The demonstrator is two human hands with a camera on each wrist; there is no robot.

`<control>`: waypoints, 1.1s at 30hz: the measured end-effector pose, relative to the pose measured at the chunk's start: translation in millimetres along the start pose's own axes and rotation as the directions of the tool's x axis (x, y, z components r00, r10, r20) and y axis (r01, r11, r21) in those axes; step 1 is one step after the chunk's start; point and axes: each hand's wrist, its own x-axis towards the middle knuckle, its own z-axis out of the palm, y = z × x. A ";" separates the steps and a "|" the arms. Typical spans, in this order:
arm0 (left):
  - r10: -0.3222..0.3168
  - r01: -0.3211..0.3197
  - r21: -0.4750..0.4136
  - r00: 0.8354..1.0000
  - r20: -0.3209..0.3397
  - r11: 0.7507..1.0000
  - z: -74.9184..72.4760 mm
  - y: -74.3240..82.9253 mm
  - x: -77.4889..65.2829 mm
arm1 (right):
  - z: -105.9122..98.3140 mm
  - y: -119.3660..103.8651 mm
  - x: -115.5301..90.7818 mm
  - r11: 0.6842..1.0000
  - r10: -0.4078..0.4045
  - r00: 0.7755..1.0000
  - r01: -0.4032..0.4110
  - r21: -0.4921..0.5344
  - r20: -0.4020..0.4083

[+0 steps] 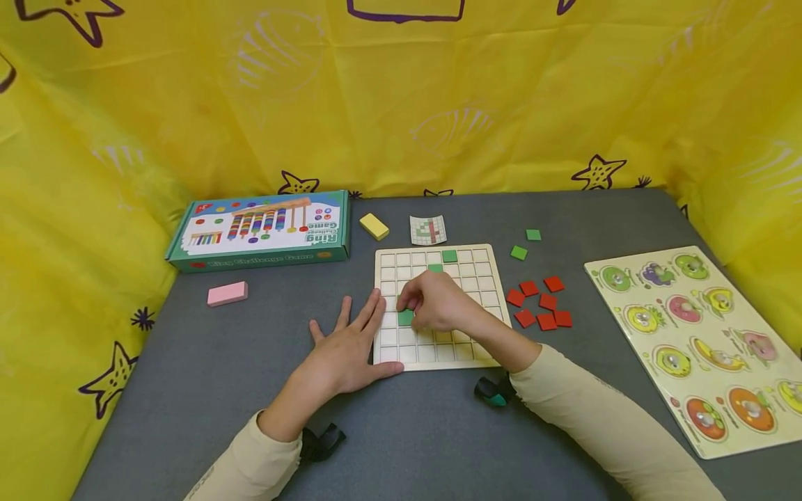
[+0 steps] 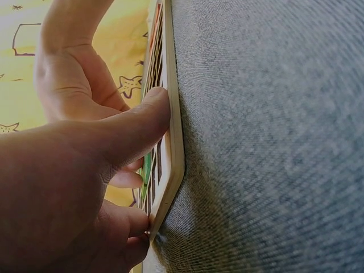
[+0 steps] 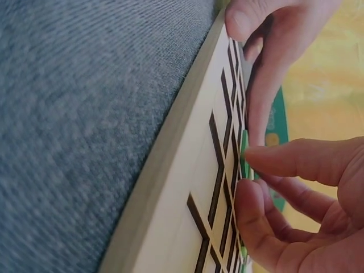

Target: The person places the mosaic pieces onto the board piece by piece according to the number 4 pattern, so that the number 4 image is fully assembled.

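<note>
A wooden grid board (image 1: 452,364) lies on the grey table, its square cells framed by thin ridges. The left hand (image 1: 347,353) rests spread at the board's left side, its thumb on the near left corner. Over the left-middle cells, the right hand (image 1: 435,300) pinches a green square tile (image 1: 406,318) between thumb and curled fingers. In the right wrist view, these fingertips (image 3: 256,154) meet the green tile (image 3: 245,162) right at the board's surface. Farther up the board sit a green tile (image 1: 450,256) and another green tile (image 1: 435,268). The right hand hides several cells.
Several red tiles (image 1: 548,301) and two loose green tiles (image 1: 519,252) lie right of the board. Behind it are a patterned grid card (image 1: 428,229) and a yellow block (image 1: 374,227). A game box (image 1: 263,233) and pink block (image 1: 227,293) lie left, a fruit puzzle (image 1: 683,348) right.
</note>
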 end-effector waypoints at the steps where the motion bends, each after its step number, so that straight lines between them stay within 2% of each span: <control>1: 0.000 0.000 0.000 1.000 0.000 1.000 0.2 -0.1 0.2 | -0.5 0.4 -0.4 1.000 0.000 1.000 0.000 0.005 0.002; 8: -0.004 0.004 0.003 1.000 -0.001 1.000 1.4 0.3 1.6 | -14.3 5.2 -6.4 0.998 -0.002 1.000 0.002 0.059 -0.001; 17: -0.011 0.011 0.006 1.000 0.002 1.000 2.3 0.1 1.7 | -48.2 23.8 -20.1 0.987 0.011 0.995 0.005 0.160 -0.096; 25: -0.003 0.003 0.008 1.000 -0.001 1.000 2.4 0.0 1.8 | -76.1 44.2 -29.7 0.976 0.083 0.981 -0.044 0.211 -0.178; 33: 0.003 -0.003 0.007 1.000 -0.006 1.000 2.5 -0.3 0.8 | -101.4 66.9 -31.4 0.970 0.160 0.963 -0.113 0.217 -0.216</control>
